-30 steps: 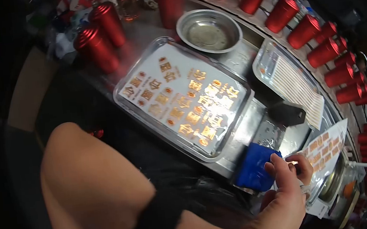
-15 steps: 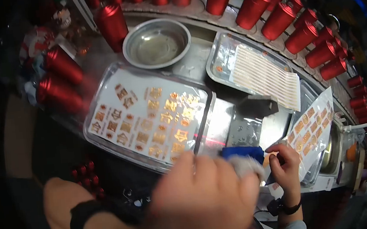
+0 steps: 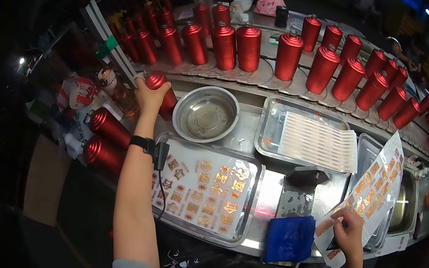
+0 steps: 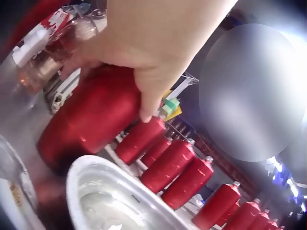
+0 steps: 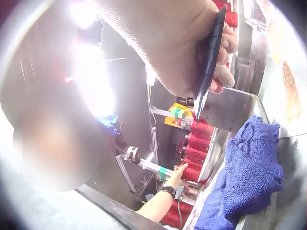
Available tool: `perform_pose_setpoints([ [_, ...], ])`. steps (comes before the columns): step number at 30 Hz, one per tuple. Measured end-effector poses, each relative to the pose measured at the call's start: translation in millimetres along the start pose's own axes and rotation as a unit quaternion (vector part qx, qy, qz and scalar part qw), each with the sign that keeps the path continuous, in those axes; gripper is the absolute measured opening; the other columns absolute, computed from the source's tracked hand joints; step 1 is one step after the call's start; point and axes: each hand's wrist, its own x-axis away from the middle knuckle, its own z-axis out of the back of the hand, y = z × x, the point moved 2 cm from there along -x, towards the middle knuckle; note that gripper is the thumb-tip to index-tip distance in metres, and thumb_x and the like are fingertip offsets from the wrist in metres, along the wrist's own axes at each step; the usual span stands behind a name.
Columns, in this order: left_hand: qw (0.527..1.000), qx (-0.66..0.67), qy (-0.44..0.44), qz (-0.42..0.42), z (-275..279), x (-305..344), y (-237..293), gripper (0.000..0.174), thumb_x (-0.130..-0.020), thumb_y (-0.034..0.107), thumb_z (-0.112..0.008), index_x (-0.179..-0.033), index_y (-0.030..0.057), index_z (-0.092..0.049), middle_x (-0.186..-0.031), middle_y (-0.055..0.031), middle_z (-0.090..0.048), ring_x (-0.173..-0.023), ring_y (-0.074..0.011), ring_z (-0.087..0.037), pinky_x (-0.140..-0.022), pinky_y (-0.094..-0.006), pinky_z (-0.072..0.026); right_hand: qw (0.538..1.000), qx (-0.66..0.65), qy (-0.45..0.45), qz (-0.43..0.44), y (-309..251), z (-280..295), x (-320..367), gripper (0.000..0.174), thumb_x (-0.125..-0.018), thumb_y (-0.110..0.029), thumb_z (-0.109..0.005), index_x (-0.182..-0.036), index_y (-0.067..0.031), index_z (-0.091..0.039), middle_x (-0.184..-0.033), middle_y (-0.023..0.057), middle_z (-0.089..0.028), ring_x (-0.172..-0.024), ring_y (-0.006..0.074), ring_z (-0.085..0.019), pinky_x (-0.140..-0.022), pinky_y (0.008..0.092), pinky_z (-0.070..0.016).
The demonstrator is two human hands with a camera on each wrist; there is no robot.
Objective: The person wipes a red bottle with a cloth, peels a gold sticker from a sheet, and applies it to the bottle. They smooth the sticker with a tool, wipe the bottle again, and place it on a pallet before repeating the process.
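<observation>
At the lamplit metal counter [image 3: 273,185], left hand [image 3: 150,96] grips red bottle [image 4: 96,112], right hand [image 3: 350,230] flat tool [image 5: 211,62].

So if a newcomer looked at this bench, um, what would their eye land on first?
Probably the red bottles lined up along the ledge behind the bench, and the left hand gripping the single bottle beside the round bowl. After that, likely the sheet of gold designs lying in the tray in front of the bowl, then the bright blue cloth at the bench's near edge.
</observation>
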Motion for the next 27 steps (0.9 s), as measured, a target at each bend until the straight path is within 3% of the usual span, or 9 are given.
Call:
perform_pose_setpoints([
  [8, 0.987, 0.045, 0.101, -0.12, 14.5, 15.3, 13.0, 0.071, -0.063, 0.032, -0.087, -0.114, 0.0019, -0.048, -0.11, -0.0245, -0.058, -0.103, -0.0436, -0.057, -0.091, -0.0495, -0.0449, 0.999, -0.034, -0.01, -0.011, 15.3, 0.4, 10.8, 0.011, -0.074, 0.0, -0.056, -0.081, 0.0, -0.065, -0.073, 0.0073, -0.062, -0.06, 0.013, -0.054, -0.055, 0.0274, -0.0397],
  [9, 0.973, -0.042, 0.154, -0.169, 42.9, 23.9, 34.3, 0.068, -0.063, 0.03, -0.088, -0.112, 0.0016, -0.05, -0.111, -0.0245, -0.059, -0.105, -0.0419, -0.056, -0.093, -0.0479, -0.0437, 0.999, -0.045, -0.001, 0.0, 15.4, 1.4, 11.9, 0.012, -0.074, 0.001, -0.056, -0.082, -0.0004, -0.065, -0.073, 0.0075, -0.062, -0.059, 0.0139, -0.052, -0.054, 0.0278, -0.0389],
  [11, 0.961, 0.012, 0.163, -0.223, 74.6, 38.7, 60.8, 0.064, -0.065, 0.023, -0.087, -0.114, 0.0014, -0.051, -0.115, -0.0209, -0.057, -0.11, -0.0359, -0.055, -0.097, -0.0436, -0.043, 0.997, -0.067, 0.015, 0.026, 12.3, 4.1, 8.1, 0.013, -0.075, 0.001, -0.057, -0.084, -0.0013, -0.066, -0.073, 0.008, -0.06, -0.056, 0.0155, -0.05, -0.052, 0.0287, -0.0372],
  [15, 0.961, 0.141, 0.055, -0.231, 141.2, 101.0, 129.5, 0.067, -0.072, 0.013, -0.084, -0.128, 0.0008, -0.048, -0.12, -0.0116, -0.054, -0.114, -0.025, -0.054, -0.101, -0.0355, -0.0428, 0.988, -0.154, -0.002, -0.004, -1.9, -3.7, 2.5, 0.014, -0.075, 0.001, -0.057, -0.085, -0.002, -0.067, -0.073, 0.0063, -0.061, -0.056, 0.0142, -0.049, -0.052, 0.0273, -0.0366],
  [17, 0.935, 0.329, -0.068, -0.111, 157.0, 146.6, 165.7, 0.068, -0.077, 0.009, -0.077, -0.134, 0.0022, -0.042, -0.124, -0.0122, -0.053, -0.115, -0.0229, -0.054, -0.102, -0.036, -0.0443, 0.985, -0.165, -0.045, 0.023, -7.5, -15.3, -1.8, 0.017, -0.078, -0.001, -0.061, -0.093, -0.0036, -0.068, -0.078, 0.0038, -0.063, -0.061, 0.0089, -0.051, -0.051, 0.0232, -0.0383],
  [19, 0.836, 0.5, -0.225, 0.029, 155.5, 180.4, 179.2, 0.069, -0.079, 0.009, -0.071, -0.139, 0.0043, -0.037, -0.127, -0.0128, -0.052, -0.118, -0.0216, -0.054, -0.102, -0.0368, -0.0461, 0.971, -0.209, -0.111, 0.038, -32.5, -21.7, -5.8, 0.04, -0.079, -0.013, -0.076, -0.117, -0.0058, -0.063, -0.094, 0.0048, -0.066, -0.064, 0.0082, -0.052, -0.053, 0.0217, -0.0392],
  [22, 0.689, 0.594, -0.365, 0.197, 123.5, 236.7, 189.7, 0.07, -0.081, 0.021, -0.07, -0.141, 0.0063, -0.037, -0.126, -0.0114, -0.056, -0.114, -0.023, -0.059, -0.101, -0.0379, -0.0489, 0.894, -0.361, -0.262, 0.044, -44.4, -44.0, -8.3, 0.104, -0.069, -0.037, -0.089, -0.151, -0.0133, -0.03, -0.126, 0.0098, -0.056, -0.072, 0.0113, -0.051, -0.062, 0.0252, -0.0449],
  [25, 0.517, 0.635, -0.463, 0.34, 87.3, 293.2, 195.2, 0.066, -0.084, 0.023, -0.07, -0.14, 0.0075, -0.04, -0.126, -0.0103, -0.057, -0.116, -0.023, -0.06, -0.102, -0.0407, -0.0495, 0.825, -0.431, -0.339, 0.134, -35.0, -59.4, 9.2, 0.124, -0.069, -0.038, -0.089, -0.156, -0.0075, -0.007, -0.154, 0.0154, -0.03, -0.137, 0.023, -0.041, -0.107, 0.0365, -0.0401],
  [27, 0.421, 0.642, -0.487, 0.417, 68.4, 322.4, 199.7, 0.062, -0.087, 0.023, -0.069, -0.14, 0.0088, -0.041, -0.127, -0.0097, -0.058, -0.117, -0.0228, -0.059, -0.102, -0.0418, -0.049, 0.825, -0.471, -0.299, 0.083, -48.2, -46.5, 20.3, 0.127, -0.07, -0.035, -0.089, -0.156, -0.0052, -0.001, -0.156, 0.0164, -0.026, -0.142, 0.0241, -0.033, -0.113, 0.0389, -0.0319],
])
